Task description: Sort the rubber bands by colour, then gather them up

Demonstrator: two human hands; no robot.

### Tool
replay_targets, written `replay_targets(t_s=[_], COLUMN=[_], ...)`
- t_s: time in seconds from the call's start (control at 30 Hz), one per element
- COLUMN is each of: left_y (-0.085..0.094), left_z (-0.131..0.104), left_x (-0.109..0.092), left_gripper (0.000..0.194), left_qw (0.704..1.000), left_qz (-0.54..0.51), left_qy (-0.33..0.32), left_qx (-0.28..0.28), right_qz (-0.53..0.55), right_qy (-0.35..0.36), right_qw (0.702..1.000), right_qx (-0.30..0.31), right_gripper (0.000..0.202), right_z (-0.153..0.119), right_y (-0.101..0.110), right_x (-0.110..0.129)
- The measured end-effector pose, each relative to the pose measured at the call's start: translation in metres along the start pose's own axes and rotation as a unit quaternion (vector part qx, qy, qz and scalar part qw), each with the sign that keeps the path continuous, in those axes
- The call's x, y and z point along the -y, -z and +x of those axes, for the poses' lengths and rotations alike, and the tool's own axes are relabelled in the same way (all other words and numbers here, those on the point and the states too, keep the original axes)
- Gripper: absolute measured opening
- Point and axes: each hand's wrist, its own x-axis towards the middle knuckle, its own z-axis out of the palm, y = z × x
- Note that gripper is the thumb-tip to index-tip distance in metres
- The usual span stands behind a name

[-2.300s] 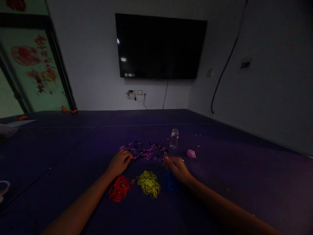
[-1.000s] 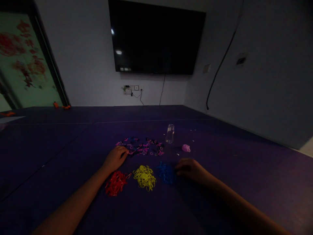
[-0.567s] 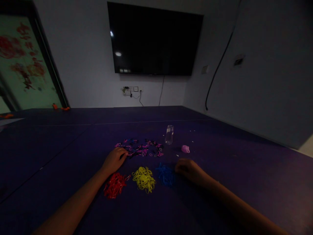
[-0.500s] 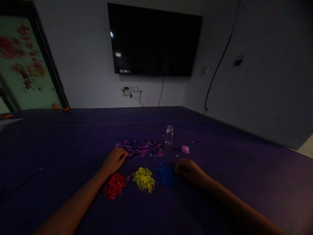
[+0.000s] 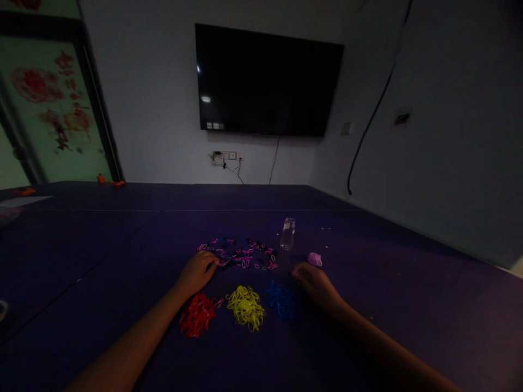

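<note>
Small mixed rubber bands (image 5: 247, 253), pink, black and a few blue, lie scattered on the dark purple tabletop (image 5: 253, 359). At their left edge rests my left hand (image 5: 199, 270), thumb and forefinger pinched together by the bands; what the tips hold is too small to make out. Nearer to me sit three heaps: red rubber bands (image 5: 198, 314), yellow rubber bands (image 5: 245, 307) and blue rubber bands (image 5: 281, 301). My right hand (image 5: 314, 281) is just beyond and right of the blue heap, its fingers curled closed. Anything inside them is hidden in the dark.
A clear bottle (image 5: 287, 234) stands behind the mixed bands, with a small pink object (image 5: 314, 259) to its right. Tiny white scraps dot the tabletop. Orange items (image 5: 117, 184) and a white sheet (image 5: 28, 201) lie far left. A television (image 5: 269, 81) hangs on the wall.
My right hand has moved slightly forward, away from the blue heap's edge. My left hand stays by the mixed bands. The whole view has shifted a little as the head moved.
</note>
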Motion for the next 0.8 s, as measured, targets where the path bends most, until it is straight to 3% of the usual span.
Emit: replay_targets(t_s=[0.17, 0.27, 0.5, 0.8], left_y=[0.0, -0.001, -0.002, -0.001], left_z=[0.0, 0.0, -0.001, 0.001], left_x=[-0.001, 0.0, 0.003, 0.004], left_gripper=[0.023, 0.022, 0.021, 0.028], left_qw=[1.0, 1.0, 1.0, 0.996], left_qz=[0.003, 0.005, 0.014, 0.056], left_qy=[-0.003, -0.005, -0.016, -0.063], left_qx=[-0.003, -0.002, -0.002, 0.008], right_qz=[0.048, 0.058, 0.041, 0.085], right_qy=[0.031, 0.033, 0.012, -0.024], right_qw=[0.997, 0.995, 0.997, 0.994], right_qx=[-0.048, -0.077, -0.063, -0.064], right_gripper=[0.027, 0.029, 0.033, 0.033], right_z=[0.043, 0.054, 0.045, 0.051], right_y=[-0.035, -0.046, -0.04, -0.045], right_x=[0.016, 0.015, -0.005, -0.007])
